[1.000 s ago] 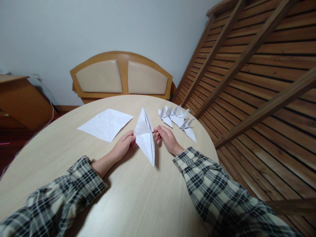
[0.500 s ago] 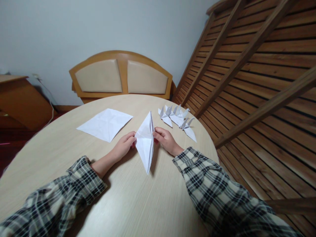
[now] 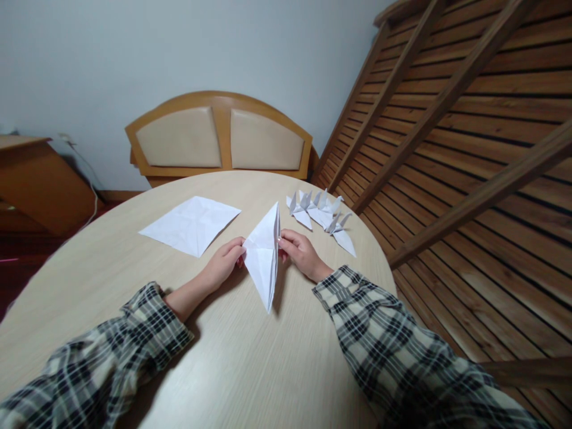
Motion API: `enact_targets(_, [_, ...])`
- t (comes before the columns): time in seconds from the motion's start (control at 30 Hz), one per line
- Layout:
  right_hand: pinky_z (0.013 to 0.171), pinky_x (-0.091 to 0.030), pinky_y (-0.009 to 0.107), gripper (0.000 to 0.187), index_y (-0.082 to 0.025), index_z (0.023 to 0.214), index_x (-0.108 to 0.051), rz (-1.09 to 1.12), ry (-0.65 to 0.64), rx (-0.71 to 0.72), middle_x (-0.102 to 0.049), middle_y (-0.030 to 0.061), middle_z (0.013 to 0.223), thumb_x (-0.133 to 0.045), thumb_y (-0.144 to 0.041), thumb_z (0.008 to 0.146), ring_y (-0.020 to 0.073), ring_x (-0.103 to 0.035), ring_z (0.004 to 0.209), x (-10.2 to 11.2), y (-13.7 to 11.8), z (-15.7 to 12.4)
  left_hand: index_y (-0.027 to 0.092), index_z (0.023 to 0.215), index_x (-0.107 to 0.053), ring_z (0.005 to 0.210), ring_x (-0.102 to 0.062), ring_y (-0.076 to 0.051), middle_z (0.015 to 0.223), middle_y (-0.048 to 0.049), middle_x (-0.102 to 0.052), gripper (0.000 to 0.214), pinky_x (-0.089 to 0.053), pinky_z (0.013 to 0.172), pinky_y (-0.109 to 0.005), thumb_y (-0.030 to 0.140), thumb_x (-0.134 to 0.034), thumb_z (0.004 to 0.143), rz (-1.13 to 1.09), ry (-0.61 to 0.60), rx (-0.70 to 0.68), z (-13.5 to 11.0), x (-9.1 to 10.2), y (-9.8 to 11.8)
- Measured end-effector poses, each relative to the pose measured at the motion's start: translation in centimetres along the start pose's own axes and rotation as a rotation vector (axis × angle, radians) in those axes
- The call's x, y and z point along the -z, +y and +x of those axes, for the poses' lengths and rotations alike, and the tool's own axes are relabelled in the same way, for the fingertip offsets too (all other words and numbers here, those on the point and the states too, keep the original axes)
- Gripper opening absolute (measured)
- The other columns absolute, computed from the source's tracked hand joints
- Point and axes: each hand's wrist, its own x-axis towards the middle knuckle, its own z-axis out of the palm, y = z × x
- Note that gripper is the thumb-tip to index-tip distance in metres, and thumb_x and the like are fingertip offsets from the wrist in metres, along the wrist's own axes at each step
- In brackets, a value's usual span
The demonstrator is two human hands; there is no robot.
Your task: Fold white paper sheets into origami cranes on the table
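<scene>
A white sheet of folded paper (image 3: 263, 253), shaped like a long diamond with layered edges on its right side, is held up over the table between both hands. My left hand (image 3: 226, 260) pinches its left corner, thumb in front. At the right corner, my right hand (image 3: 300, 253) grips the layers between thumb and fingers; some fingertips are hidden behind the paper. To the left lies a creased flat sheet of white paper (image 3: 193, 225). Several folded paper cranes (image 3: 316, 208) stand in a cluster beyond my right hand, one of them nearer to me.
The round pale wooden table (image 3: 232, 369) carries all the paper. Behind it stands a headboard (image 3: 226, 140) with two cream panels against the wall. A slatted wooden structure (image 3: 447, 167) leans along the right side, and a wooden cabinet (image 3: 31, 185) is at far left.
The upper tip of the folded paper has shifted slightly right, and its layers at the right edge have moved a little. Both hands keep their hold in nearly the same place.
</scene>
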Motion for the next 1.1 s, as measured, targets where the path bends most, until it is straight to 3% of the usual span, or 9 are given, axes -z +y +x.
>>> enact_targets(0.43, [0.055,-0.046,0.028,0.011,-0.021,0.081,-0.057,0.058,-0.031,0.005,-0.057,-0.0012,0.068,-0.059,-0.032,0.080,0.0144,-0.054,0.063,-0.1,0.7,0.3,0.021,0.066,-0.051,0.062,-0.046,-0.016,0.064,0.0015,-0.048,0.014,-0.036,0.061,-0.030,0.022,-0.046,0.079,0.021,-0.001,-0.029,0.1,0.2,-0.9])
enact_targets(0.73, [0.079,-0.057,0.040,0.021,-0.018,0.096,-0.064,0.050,-0.063,-0.067,-0.071,0.0063,0.093,-0.062,-0.021,0.075,0.0212,-0.066,0.085,-0.5,2.2,0.2,0.018,0.100,-0.066,0.064,-0.047,-0.015,0.075,-0.0012,-0.057,0.024,-0.038,0.058,-0.028,0.027,-0.055,0.081,-0.092,0.056,0.006,-0.2,0.0,0.3])
enact_targets(0.9, [0.100,-0.050,0.049,0.024,-0.020,0.096,-0.068,0.009,-0.085,-0.017,-0.073,0.0073,0.102,-0.061,-0.015,0.073,0.0252,-0.066,0.102,-0.7,2.5,0.3,0.021,0.120,-0.058,0.061,-0.047,-0.014,0.068,0.0041,-0.047,0.037,-0.038,0.056,-0.027,0.033,-0.060,0.085,-0.115,0.116,-0.048,-0.2,-0.3,0.4])
enact_targets(1.1, [0.109,-0.043,0.052,0.028,-0.023,0.102,-0.069,-0.019,-0.057,0.043,-0.071,0.0076,0.111,-0.064,-0.016,0.075,0.0249,-0.064,0.110,-1.3,2.4,0.2,0.021,0.122,-0.054,0.061,-0.046,-0.012,0.070,0.0052,-0.047,0.041,-0.038,0.056,-0.025,0.032,-0.064,0.084,-0.113,0.130,-0.100,0.1,-0.6,-0.2])
